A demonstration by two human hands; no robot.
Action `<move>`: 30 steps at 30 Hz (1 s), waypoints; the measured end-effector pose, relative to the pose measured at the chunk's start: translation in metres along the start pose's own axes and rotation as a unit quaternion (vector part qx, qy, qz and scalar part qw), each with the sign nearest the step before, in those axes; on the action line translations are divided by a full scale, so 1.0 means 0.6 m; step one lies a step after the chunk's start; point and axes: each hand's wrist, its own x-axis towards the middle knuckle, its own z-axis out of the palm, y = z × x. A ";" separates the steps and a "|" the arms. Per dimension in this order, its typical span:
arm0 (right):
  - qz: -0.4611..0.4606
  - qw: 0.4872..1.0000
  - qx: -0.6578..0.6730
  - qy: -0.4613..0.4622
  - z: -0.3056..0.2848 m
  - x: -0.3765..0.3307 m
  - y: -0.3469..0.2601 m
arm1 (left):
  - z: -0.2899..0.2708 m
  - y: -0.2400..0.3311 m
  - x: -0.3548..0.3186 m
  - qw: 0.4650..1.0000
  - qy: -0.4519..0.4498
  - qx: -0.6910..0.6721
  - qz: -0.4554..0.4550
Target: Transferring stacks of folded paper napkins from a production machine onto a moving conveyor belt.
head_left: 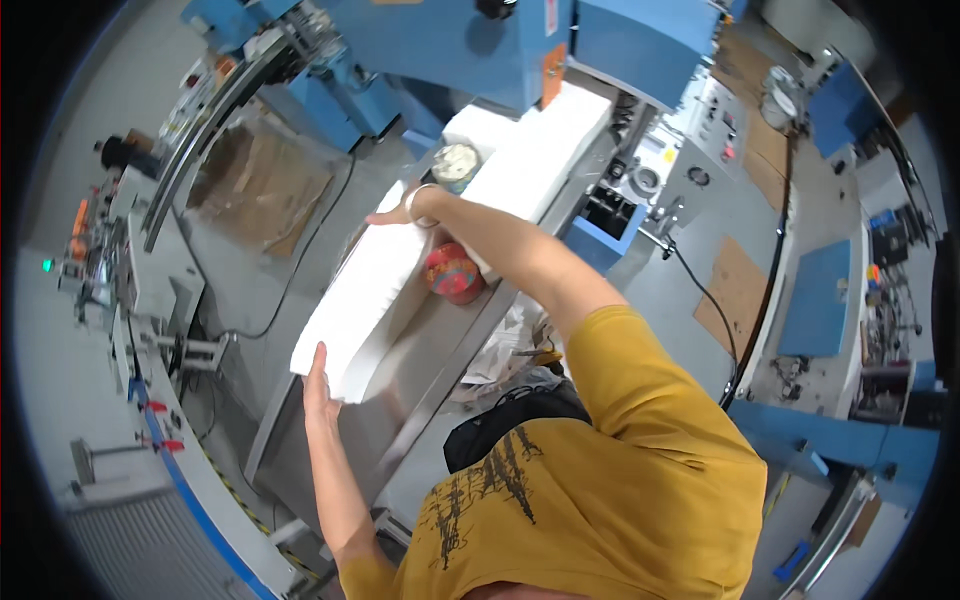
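I hold a long thick stack of white sheets (355,295) between both hands above a steel table (420,390). My left hand (318,385) presses flat against the stack's near end. My right hand (400,212), with a bangle on the wrist, presses against its far end. A second white stack (540,150) lies farther along the table, coming out of the blue machine (470,40). A round red tin (452,272) stands on the table under my right forearm, and a small tub with a pale lid (457,165) sits beyond my right hand.
Blue machine parts (330,80) and a control panel with buttons (705,140) flank the table. Cardboard sheets (255,185) lie on the grey floor at left and right. A black bag (500,420) and crumpled plastic (505,345) sit beside the table. A conveyor frame (170,440) runs at lower left.
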 end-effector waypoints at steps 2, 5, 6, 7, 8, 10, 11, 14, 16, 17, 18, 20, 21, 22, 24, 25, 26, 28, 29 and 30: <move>-0.049 0.991 0.057 -0.112 0.023 0.053 0.026 | -0.002 0.008 -0.010 0.998 -0.004 -0.066 -0.008; -0.065 0.992 0.028 -0.109 0.029 -0.029 -0.045 | -0.043 -0.019 -0.021 0.998 0.033 -0.036 0.033; -0.049 0.991 0.045 -0.119 0.081 0.056 0.008 | -0.055 -0.024 -0.012 0.999 0.032 -0.014 0.039; -0.008 0.989 0.005 -0.148 0.090 0.055 -0.011 | -0.059 -0.023 -0.034 0.996 0.069 0.004 0.049; -0.015 0.985 0.013 -0.170 0.093 0.025 -0.040 | -0.076 -0.022 -0.056 0.997 0.071 -0.003 0.033; 0.008 0.983 0.030 -0.184 0.114 -0.011 -0.076 | -0.115 -0.025 -0.085 0.998 0.067 -0.017 0.012; 0.017 0.983 0.040 -0.181 0.124 -0.030 -0.101 | -0.138 -0.029 -0.099 0.998 0.065 -0.025 0.010; 0.023 0.964 0.143 -0.223 0.158 -0.115 -0.156 | -0.214 -0.041 -0.147 0.994 0.107 -0.026 0.000; -0.026 0.966 0.139 -0.218 0.217 -0.124 -0.153 | -0.266 -0.057 -0.183 0.991 0.133 -0.019 0.016; -0.013 0.960 0.141 -0.243 0.221 -0.151 -0.166 | -0.283 -0.061 -0.215 0.991 0.130 -0.030 0.012; 0.002 0.953 0.148 -0.265 0.221 -0.174 -0.169 | -0.298 -0.053 -0.238 0.991 0.126 -0.036 0.007; 0.068 0.924 0.259 -0.274 0.225 -0.197 -0.139 | -0.322 -0.048 -0.254 0.989 0.141 -0.039 -0.011; 0.034 0.937 0.255 -0.238 0.203 -0.236 -0.161 | -0.330 -0.047 -0.258 0.987 0.154 -0.038 -0.026; 0.030 0.957 0.222 -0.184 0.218 -0.234 -0.151 | -0.334 -0.040 -0.261 0.988 0.133 -0.060 -0.044; 0.021 0.966 0.189 -0.174 0.240 -0.219 -0.136 | -0.358 -0.062 -0.243 0.991 0.117 -0.042 -0.052; -0.044 0.956 0.182 -0.228 0.252 -0.219 -0.144 | -0.369 -0.072 -0.237 0.993 0.097 -0.016 -0.058; -0.108 0.939 0.173 -0.278 0.260 -0.218 -0.153 | -0.344 -0.060 -0.237 0.994 0.096 0.018 -0.051; -0.042 0.972 0.072 -0.220 0.268 -0.222 -0.161 | -0.322 -0.055 -0.240 0.995 0.072 0.063 -0.040; -0.002 0.976 0.080 -0.202 0.257 -0.244 -0.175 | -0.332 -0.059 -0.241 0.994 0.088 0.051 -0.034; 0.050 0.965 0.142 -0.217 0.244 -0.250 -0.167 | -0.338 -0.063 -0.239 0.994 0.085 0.058 -0.034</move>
